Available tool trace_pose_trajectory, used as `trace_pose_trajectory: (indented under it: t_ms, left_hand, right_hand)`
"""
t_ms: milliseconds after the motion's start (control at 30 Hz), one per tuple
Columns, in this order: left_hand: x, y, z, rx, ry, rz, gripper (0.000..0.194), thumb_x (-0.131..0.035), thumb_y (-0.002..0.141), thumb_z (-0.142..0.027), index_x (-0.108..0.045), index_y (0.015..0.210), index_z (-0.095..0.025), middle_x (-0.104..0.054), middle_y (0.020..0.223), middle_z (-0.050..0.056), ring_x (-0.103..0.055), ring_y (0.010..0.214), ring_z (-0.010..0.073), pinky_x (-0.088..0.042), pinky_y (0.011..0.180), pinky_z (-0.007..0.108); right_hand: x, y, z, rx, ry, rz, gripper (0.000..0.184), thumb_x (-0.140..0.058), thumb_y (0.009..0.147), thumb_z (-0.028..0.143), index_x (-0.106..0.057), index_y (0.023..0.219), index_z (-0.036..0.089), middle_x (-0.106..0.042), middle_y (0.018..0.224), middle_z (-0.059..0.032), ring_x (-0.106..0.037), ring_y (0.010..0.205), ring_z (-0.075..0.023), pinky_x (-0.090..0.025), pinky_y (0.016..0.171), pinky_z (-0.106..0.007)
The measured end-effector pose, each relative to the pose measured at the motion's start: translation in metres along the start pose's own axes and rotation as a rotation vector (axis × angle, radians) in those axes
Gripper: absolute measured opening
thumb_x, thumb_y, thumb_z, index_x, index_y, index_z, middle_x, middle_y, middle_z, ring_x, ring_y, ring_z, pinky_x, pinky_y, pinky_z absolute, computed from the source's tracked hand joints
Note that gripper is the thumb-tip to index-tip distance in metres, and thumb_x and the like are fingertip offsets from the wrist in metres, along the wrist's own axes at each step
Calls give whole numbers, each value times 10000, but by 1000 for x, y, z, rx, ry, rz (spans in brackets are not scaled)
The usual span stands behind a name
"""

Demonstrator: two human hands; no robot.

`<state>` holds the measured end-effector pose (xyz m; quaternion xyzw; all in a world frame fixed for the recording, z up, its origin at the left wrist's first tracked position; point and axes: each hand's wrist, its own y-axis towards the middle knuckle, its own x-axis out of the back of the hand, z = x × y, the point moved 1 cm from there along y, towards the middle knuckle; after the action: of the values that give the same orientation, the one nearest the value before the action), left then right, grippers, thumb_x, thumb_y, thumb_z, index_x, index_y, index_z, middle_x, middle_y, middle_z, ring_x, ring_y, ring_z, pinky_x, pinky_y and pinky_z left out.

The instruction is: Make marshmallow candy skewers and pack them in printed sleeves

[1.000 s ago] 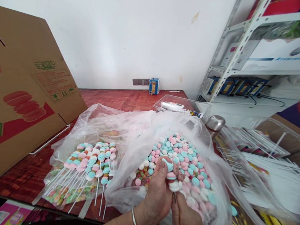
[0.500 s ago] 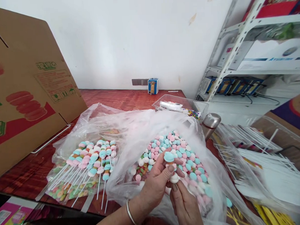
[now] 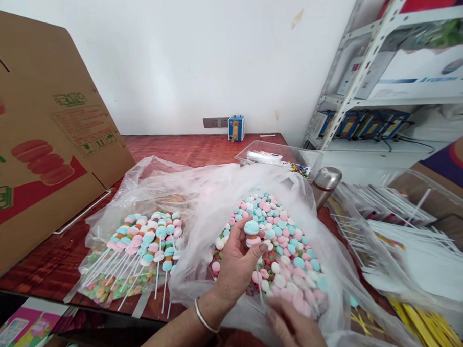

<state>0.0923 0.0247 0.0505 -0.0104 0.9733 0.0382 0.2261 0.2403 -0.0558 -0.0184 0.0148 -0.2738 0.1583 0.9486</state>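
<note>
My left hand (image 3: 241, 262) is closed around a marshmallow skewer (image 3: 251, 228), blue at the top with pink below, held upright over an open plastic bag (image 3: 190, 277). A thin white stick shows faintly under the fingers. Loose pink, blue and white marshmallows (image 3: 282, 238) lie in the bag, with some gummy rings among them. Lower down, my right hand (image 3: 294, 324) is near the stick's lower end, its fingers blurred; whether they grip it cannot be made out. Several finished marshmallow skewers (image 3: 142, 239) rest to the left on a bag of gummy rings (image 3: 106, 294).
A large cardboard box (image 3: 53, 130) stands at the left. Behind the bag are a clear plastic tray (image 3: 238, 155) and a steel flask (image 3: 326, 182). White sticks (image 3: 407, 258) fill a container at the right, beside yellow ties (image 3: 422, 323). A shelf (image 3: 364, 60) stands behind.
My right hand has moved down and away from the marshmallows, where it was pinching the lowest white one. My left hand has shifted slightly left and up with the skewer.
</note>
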Motion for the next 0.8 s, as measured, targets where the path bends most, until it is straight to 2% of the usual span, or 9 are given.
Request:
trace_pose_trajectory:
  t_ms: [67,133,200,267,367,433,533,633,800]
  left_hand:
    - [-4,-3,5,9,3,-27,487,-732,774,-194,-487,1191,-251,-614,1038,11,-592,860,115,-504,779,244]
    - [-8,-6,10,32,-9,-34,503,-747,761,-182,-471,1174,-262,-617,1061,8,-606,873,115,-501,795,246]
    - [-10,-8,11,63,-46,-22,519,-769,745,-193,-462,1157,-263,-619,1089,14,-624,851,122,-503,766,249]
    - [-10,-9,9,102,-138,-7,456,-739,790,-273,-466,1155,-248,-623,1094,38,-636,813,135,-500,712,256]
    - [-9,-7,5,223,-359,50,348,-570,909,-413,-494,1169,-194,-636,985,71,-622,719,141,-474,626,263]
    - [-10,-7,3,270,-463,98,314,-538,932,-389,-524,1150,-164,-625,888,61,-598,687,131,-452,612,256]
    - [-13,-7,5,229,-511,94,193,-585,915,-284,-564,1071,-173,-589,825,25,-576,691,108,-417,608,224]
    - [-17,-8,8,178,-514,35,111,-601,906,-270,-571,981,-194,-573,835,8,-551,678,87,-374,572,195]
    - [-24,-11,11,176,-521,2,130,-599,905,-318,-549,914,-198,-545,796,-8,-521,648,81,-393,591,201]
  right_hand:
    - [10,8,14,-39,1,-210,391,-491,916,483,-625,1167,216,-725,1059,-91,-673,962,-230,-525,801,-283]
    - [12,16,26,-5,42,-269,368,-519,902,479,-624,1122,205,-720,962,-77,-667,886,-220,-522,775,-279]
    - [7,22,32,-17,111,-261,332,-449,943,481,-632,916,205,-644,683,-11,-605,640,-175,-485,618,-239]
    - [1,23,32,-46,180,-280,372,-400,967,487,-600,826,207,-537,583,29,-501,538,-144,-409,529,-221]
    - [-5,19,32,-60,271,-318,354,-443,947,509,-593,862,200,-482,611,42,-444,563,-130,-360,533,-219]
    - [-9,15,31,-91,351,-304,371,-444,942,528,-572,821,201,-424,576,56,-396,531,-117,-321,500,-216]
    - [-16,10,31,-138,485,-277,413,-434,935,566,-501,735,211,-373,538,70,-327,478,-97,-239,428,-208]
    - [-27,8,27,-153,566,-244,438,-406,933,607,-488,757,214,-335,491,87,-281,439,-89,-176,403,-209]
    - [-35,10,22,-136,576,-242,496,-370,921,661,-551,858,203,-299,490,99,-253,416,-89,-205,398,-207]
